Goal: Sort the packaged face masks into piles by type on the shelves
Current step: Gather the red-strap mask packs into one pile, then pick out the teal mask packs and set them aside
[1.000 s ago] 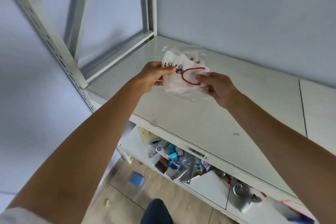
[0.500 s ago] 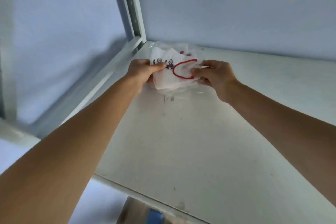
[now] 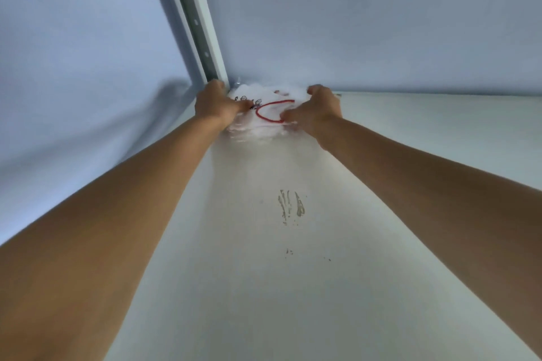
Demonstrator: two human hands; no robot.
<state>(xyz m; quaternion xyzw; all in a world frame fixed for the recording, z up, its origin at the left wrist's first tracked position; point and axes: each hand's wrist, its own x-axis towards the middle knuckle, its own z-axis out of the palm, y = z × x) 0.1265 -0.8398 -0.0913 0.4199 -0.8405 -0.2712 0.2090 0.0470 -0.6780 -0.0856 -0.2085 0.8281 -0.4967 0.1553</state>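
A white face mask with a red ear loop, sealed in clear plastic, lies in the far left corner of the white shelf, against the back wall. My left hand pinches its left edge, beside the upright post. My right hand grips its right edge with curled fingers. Small printed figures show near my left thumb. Both arms reach far forward across the shelf.
A white perforated shelf post rises at the corner. The pale blue wall closes the back and left side. Dark scuff marks sit mid-shelf between my arms.
Both hands carried the packaged mask forward from above the shelf's middle into the back left corner and lowered it onto the shelf. My view moved closer and upward.
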